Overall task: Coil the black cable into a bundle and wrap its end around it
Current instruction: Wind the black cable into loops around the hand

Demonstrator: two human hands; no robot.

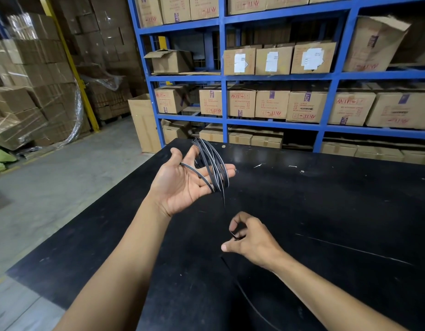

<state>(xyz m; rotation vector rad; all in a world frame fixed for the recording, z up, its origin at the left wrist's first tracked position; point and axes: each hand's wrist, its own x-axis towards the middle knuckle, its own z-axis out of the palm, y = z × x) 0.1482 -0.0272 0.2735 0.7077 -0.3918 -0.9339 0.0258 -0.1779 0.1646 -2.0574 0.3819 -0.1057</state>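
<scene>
Left hand [182, 185] spread, cable [213, 163] looped loosely over it; right hand [249, 237], five o'clock, pinches the strand. Risk: tug slips loops off.

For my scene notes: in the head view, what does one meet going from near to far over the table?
Right hand pinching the cable → left hand, coil round its fingers → table far edge → blue shelves holding cardboard boxes.
</scene>
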